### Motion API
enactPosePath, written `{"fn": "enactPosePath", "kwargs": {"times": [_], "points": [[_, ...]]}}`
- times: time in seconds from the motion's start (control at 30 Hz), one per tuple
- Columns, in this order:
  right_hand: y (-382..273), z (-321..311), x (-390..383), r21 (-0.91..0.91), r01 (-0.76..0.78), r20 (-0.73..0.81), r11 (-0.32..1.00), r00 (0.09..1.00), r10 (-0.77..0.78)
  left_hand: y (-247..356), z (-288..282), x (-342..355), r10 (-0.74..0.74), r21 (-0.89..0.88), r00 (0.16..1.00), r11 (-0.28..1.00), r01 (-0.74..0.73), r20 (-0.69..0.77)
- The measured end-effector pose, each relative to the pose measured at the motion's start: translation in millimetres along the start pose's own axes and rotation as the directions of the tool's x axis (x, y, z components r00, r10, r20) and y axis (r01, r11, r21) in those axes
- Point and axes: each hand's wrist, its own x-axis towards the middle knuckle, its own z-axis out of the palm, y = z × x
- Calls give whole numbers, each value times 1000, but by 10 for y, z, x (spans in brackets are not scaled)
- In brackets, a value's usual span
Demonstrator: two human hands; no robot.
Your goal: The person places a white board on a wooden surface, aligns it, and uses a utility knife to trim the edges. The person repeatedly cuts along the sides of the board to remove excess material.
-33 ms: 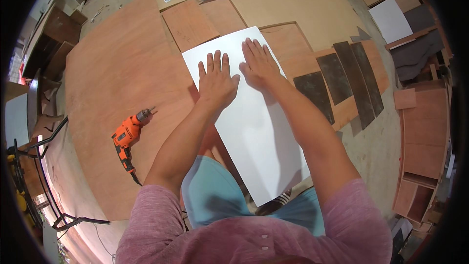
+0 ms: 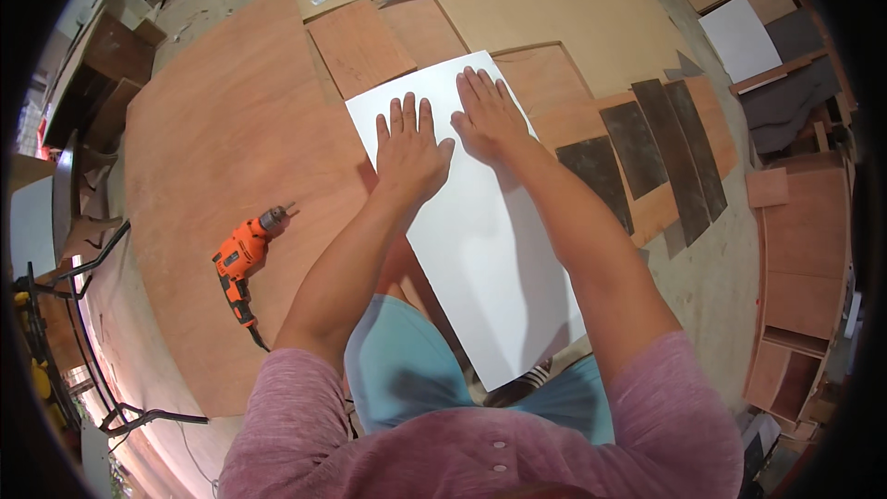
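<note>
Flat: left hand (image 2: 409, 150), right hand (image 2: 488, 118) fingers spread, pressing white board (image 2: 480, 249), gripping nothing.

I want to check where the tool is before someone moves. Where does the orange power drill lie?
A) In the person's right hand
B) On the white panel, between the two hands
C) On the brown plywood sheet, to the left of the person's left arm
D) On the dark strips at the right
C: the orange drill lies on the brown plywood sheet, apart from both hands, while the left hand and right hand rest flat on the white panel.
</note>
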Motion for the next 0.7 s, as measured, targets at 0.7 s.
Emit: {"fn": "enactPosePath", "kwargs": {"times": [0.7], "points": [[-468, -232, -298, -34, 3, 210, 999, 978, 5, -185, -204, -574, -87, -123, 993, 988, 95, 76]]}}
